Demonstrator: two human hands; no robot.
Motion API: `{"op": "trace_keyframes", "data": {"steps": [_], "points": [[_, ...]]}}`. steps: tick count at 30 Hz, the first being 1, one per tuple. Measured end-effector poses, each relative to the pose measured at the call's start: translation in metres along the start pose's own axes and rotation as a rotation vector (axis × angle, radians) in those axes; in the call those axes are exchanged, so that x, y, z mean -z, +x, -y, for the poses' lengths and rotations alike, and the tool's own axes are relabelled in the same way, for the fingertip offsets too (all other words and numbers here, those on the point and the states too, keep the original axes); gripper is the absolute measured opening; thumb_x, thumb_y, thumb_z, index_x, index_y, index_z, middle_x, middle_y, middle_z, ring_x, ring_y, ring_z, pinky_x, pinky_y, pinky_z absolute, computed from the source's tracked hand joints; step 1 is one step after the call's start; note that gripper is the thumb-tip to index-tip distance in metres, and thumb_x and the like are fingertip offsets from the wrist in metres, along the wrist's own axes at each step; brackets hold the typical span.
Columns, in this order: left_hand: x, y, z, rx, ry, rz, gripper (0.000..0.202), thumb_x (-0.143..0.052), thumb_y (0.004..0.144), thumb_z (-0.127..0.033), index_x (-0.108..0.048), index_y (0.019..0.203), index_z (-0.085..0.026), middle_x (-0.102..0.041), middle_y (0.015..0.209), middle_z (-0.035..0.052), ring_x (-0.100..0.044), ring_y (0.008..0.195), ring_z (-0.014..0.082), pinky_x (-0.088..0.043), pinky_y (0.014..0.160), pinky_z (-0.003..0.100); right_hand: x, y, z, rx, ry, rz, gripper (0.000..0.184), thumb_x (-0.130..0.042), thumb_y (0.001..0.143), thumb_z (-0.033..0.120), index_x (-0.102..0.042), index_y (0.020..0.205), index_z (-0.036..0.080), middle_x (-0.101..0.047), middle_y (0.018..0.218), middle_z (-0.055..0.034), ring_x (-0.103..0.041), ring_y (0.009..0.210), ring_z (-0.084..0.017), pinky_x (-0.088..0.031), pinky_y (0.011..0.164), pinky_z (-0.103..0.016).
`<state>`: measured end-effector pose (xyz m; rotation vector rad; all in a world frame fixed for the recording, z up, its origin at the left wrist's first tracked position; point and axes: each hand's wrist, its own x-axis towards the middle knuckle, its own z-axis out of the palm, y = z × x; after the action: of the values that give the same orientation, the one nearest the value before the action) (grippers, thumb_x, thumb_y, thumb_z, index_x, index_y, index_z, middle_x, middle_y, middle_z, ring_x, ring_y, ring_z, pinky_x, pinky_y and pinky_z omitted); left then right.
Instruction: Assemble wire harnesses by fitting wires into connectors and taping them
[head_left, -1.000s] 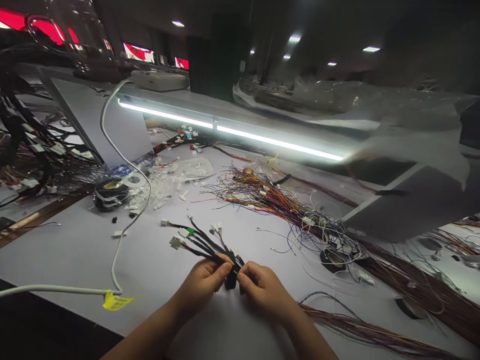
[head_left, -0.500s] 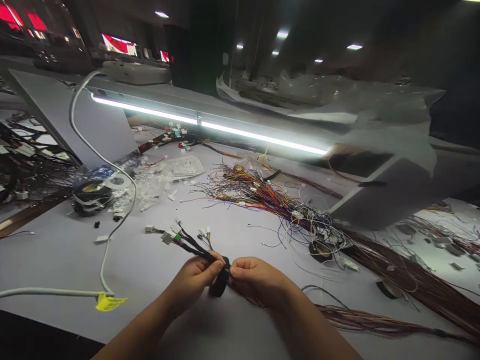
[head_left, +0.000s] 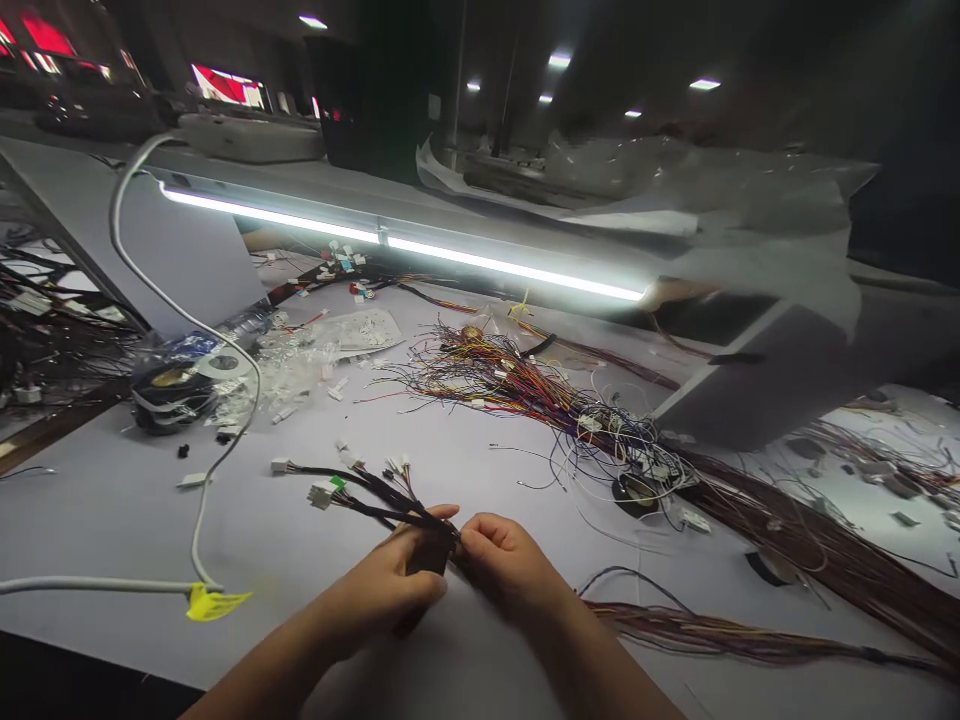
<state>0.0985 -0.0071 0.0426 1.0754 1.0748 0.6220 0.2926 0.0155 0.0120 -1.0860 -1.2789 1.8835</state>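
Both my hands meet low in the middle over a white worktable (head_left: pixel 135 510). My left hand (head_left: pixel 382 585) is curled around a roll of black tape (head_left: pixel 431 552), fingers closed on it. My right hand (head_left: pixel 506 560) pinches a black-wrapped wire harness (head_left: pixel 375 492) just right of the roll. The harness fans out to the left into several thin branches that end in small white connectors (head_left: pixel 321 493), one with a green tab. Behind my right wrist, a bundle of brown wires (head_left: pixel 697 632) trails off to the right.
A big tangle of coloured wires (head_left: pixel 525 390) lies behind the hands and runs right. At the left are clear bags of connectors (head_left: pixel 300 360), tape rolls (head_left: pixel 169 392) and a white cable (head_left: pixel 202 490) with a yellow tag (head_left: pixel 210 602). A lit lamp bar (head_left: pixel 397 245) spans the back.
My left hand has turned and closed further around the tape roll, which now sits lower in it. The harness branches have swung a little left. The camera has shifted slightly.
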Motion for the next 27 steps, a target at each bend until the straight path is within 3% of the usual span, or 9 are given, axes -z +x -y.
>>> {"op": "trace_keyframes", "data": {"steps": [4,7,11,13,15,18,20,23,27], "points": [[-0.011,-0.014,-0.017,0.11,-0.586,-0.014,0.051,-0.059,0.086,-0.038,-0.051,0.132,-0.018,-0.064,0.115,0.0115,-0.059,0.11,0.0263,-0.043,0.099,0.041,-0.003,-0.001,0.013,0.217,-0.337,-0.067,0.026,-0.055,0.088,0.04,-0.062,0.076,0.018,-0.057,0.07,0.0004,-0.051,0.068,-0.014,-0.04,0.065,-0.025],[-0.016,-0.015,-0.025,0.119,-0.747,-0.087,0.035,-0.062,0.085,-0.033,-0.062,0.114,-0.013,-0.067,0.108,0.0117,-0.062,0.105,0.0226,-0.044,0.098,0.035,-0.005,0.0,0.015,0.249,-0.407,-0.071,0.024,-0.051,0.09,0.036,-0.064,0.078,0.019,-0.061,0.076,-0.0009,-0.055,0.074,-0.016,-0.042,0.071,-0.026],[-0.015,-0.004,-0.01,-0.042,-0.385,-0.216,0.04,-0.07,0.079,-0.03,-0.06,0.116,-0.019,-0.068,0.083,0.0024,-0.064,0.083,0.019,-0.05,0.082,0.033,-0.003,0.0,0.012,0.189,-0.433,-0.084,0.024,-0.052,0.088,0.035,-0.059,0.072,0.018,-0.054,0.067,0.0013,-0.047,0.064,-0.013,-0.037,0.062,-0.025],[-0.009,0.004,0.0,-0.158,-0.112,-0.26,0.042,-0.07,0.079,-0.036,-0.06,0.117,-0.022,-0.068,0.094,0.0052,-0.063,0.092,0.0225,-0.048,0.088,0.038,-0.002,-0.001,0.012,0.17,-0.4,-0.063,0.024,-0.052,0.088,0.035,-0.056,0.071,0.018,-0.051,0.066,0.0023,-0.043,0.062,-0.012,-0.034,0.06,-0.024],[-0.001,0.01,0.005,-0.322,0.154,-0.288,0.041,-0.068,0.081,-0.036,-0.062,0.12,-0.024,-0.061,0.122,0.01,-0.054,0.115,0.0283,-0.042,0.101,0.044,-0.001,-0.003,0.013,0.147,-0.376,-0.042,0.025,-0.052,0.089,0.036,-0.054,0.071,0.018,-0.048,0.065,0.003,-0.04,0.061,-0.011,-0.032,0.058,-0.023],[0.012,0.015,0.002,-0.585,0.458,-0.148,0.037,-0.062,0.086,-0.031,-0.063,0.122,-0.03,-0.054,0.137,0.0087,-0.04,0.132,0.0308,-0.032,0.11,0.047,0.0,-0.006,0.013,0.186,-0.383,-0.006,0.026,-0.05,0.089,0.034,-0.053,0.069,0.019,-0.047,0.065,0.0031,-0.04,0.061,-0.011,-0.033,0.059,-0.023],[0.017,0.015,-0.004,-0.653,0.53,-0.015,0.033,-0.057,0.089,-0.028,-0.066,0.12,-0.031,-0.063,0.125,0.0072,-0.047,0.127,0.0287,-0.034,0.109,0.046,0.0,-0.007,0.011,0.248,-0.411,-0.008,0.025,-0.049,0.09,0.033,-0.054,0.07,0.019,-0.05,0.067,0.0023,-0.044,0.064,-0.012,-0.035,0.061,-0.024],[0.013,0.013,-0.012,-0.499,0.442,-0.051,0.029,-0.059,0.088,-0.034,-0.069,0.115,-0.03,-0.07,0.109,0.0065,-0.058,0.11,0.0268,-0.041,0.102,0.043,0.0,-0.007,0.009,0.345,-0.488,-0.057,0.024,-0.048,0.092,0.033,-0.058,0.074,0.019,-0.054,0.069,0.0009,-0.048,0.065,-0.014,-0.037,0.063,-0.025],[-0.008,0.009,-0.015,-0.105,-0.083,-0.135,0.039,-0.059,0.086,-0.049,-0.073,0.106,-0.018,-0.071,0.097,0.0093,-0.062,0.093,0.0252,-0.048,0.086,0.038,0.0,-0.005,0.008,0.493,-0.593,-0.122,0.025,-0.045,0.095,0.032,-0.061,0.08,0.021,-0.058,0.069,-0.0007,-0.052,0.065,-0.014,-0.039,0.065,-0.026]]}}
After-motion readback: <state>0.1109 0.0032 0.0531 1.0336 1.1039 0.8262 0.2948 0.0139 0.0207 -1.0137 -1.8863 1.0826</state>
